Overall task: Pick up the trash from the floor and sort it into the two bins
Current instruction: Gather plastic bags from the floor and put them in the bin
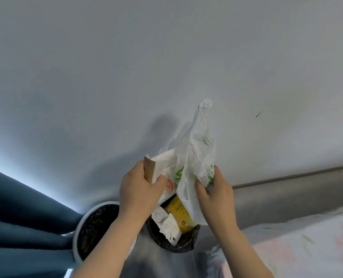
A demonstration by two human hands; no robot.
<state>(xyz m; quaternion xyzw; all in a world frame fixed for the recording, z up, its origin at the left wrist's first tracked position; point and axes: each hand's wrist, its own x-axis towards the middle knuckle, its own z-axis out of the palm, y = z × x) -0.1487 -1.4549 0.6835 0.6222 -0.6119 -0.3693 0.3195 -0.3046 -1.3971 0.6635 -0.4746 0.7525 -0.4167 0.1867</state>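
Thin white plastic bag (198,149), green print, held up at frame centre against grey wall (166,57). Right hand (214,189) pinches its lower edge, fingers curled into the film. Left hand (140,189) grips white packet (164,163) with red logo and brown card edge, thumb over the front; packet touches the bag. Directly below: black-lined bin (184,243) holding yellow packet (179,211) and crumpled tissues (169,227). White-rimmed bin (82,221) just left of it. Blue curtain (16,207) lower left; floral bedsheet (307,237) lower right
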